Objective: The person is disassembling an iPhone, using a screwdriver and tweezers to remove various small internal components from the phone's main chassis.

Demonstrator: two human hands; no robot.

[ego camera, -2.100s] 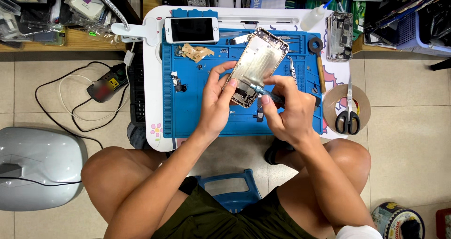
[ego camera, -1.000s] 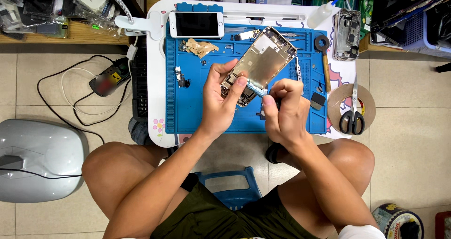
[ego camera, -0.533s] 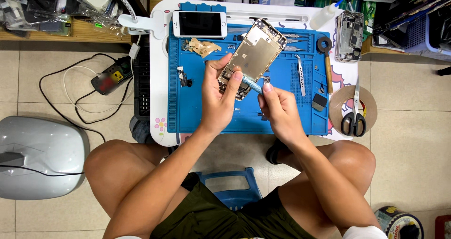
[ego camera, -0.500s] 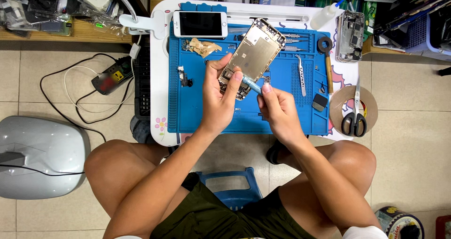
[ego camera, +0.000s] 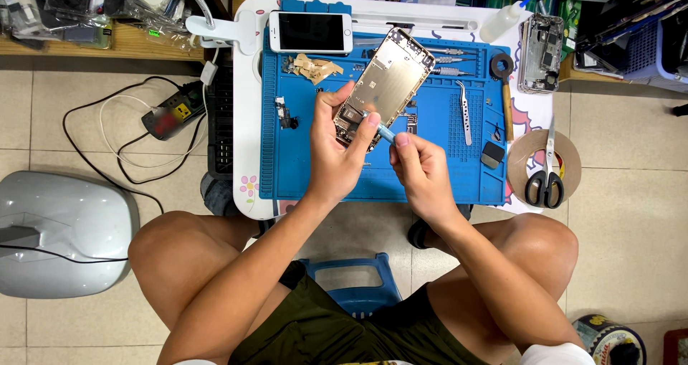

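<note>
My left hand grips the lower end of an opened phone housing, a gold metal shell tilted up to the right above the blue work mat. My right hand pinches a small light-blue pry tool whose tip touches the bottom end of the housing. Both hands hover over the middle of the mat.
A white phone lies at the mat's top edge. Tweezers, small parts and tape scraps rest on the mat. Scissors sit on a tape roll at right. A second dismantled phone, a bottle and a power strip are nearby.
The housing and both hands shifted slightly left in view. My right hand lowered a little, and the pry tool stays at the housing's bottom end.
</note>
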